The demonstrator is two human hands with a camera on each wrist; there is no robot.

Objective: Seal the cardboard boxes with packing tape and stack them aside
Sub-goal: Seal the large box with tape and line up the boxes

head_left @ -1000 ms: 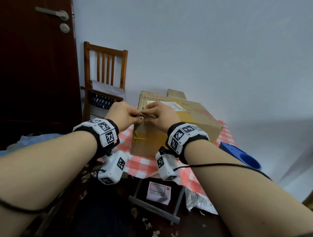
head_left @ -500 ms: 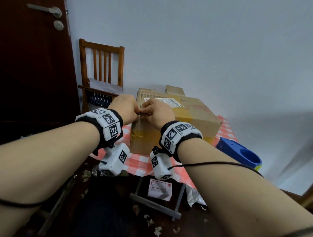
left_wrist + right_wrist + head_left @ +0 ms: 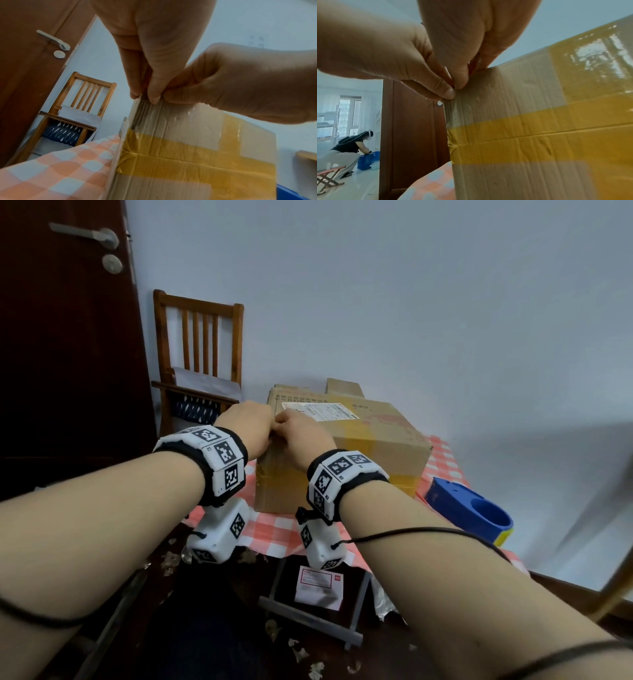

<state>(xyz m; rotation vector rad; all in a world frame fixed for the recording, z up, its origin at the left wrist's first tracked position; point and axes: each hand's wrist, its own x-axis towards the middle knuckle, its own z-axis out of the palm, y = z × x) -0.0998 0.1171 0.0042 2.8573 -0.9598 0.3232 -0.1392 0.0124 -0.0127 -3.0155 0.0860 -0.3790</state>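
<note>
Both hands, left hand (image 3: 247,428) and right hand (image 3: 298,436), pinch clear tape (image 3: 173,116) at the cardboard box (image 3: 370,446) top corner; best press it flat, wrinkle-free.

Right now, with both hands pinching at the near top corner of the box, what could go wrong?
Clear tape already looks wrinkled under the left hand and right hand; a pull may crease it or lift it off.

The cardboard box sits near the table edge; tugging toward the person could drag it off.

The blue tape dispenser lies close to the edge too, and a sliding box might knock it.
</note>
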